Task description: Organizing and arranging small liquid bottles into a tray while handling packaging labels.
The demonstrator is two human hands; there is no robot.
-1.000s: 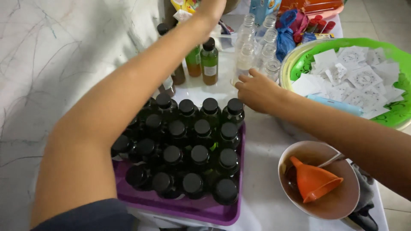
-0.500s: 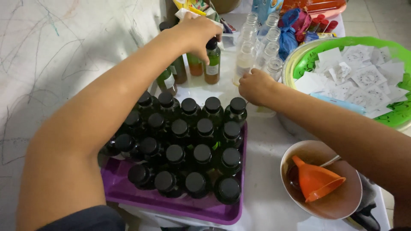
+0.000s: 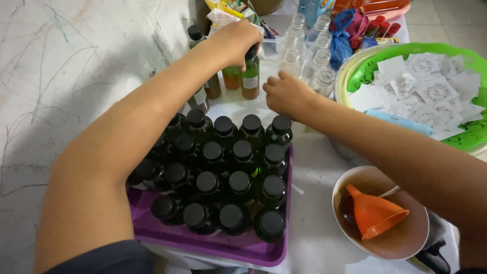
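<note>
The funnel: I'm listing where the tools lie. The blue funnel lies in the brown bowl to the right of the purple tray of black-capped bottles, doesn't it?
Not quite: the funnel is orange, not blue, as the head view shows. The rest holds: it lies in the brown bowl, to the right of the purple tray of black-capped bottles.
</note>
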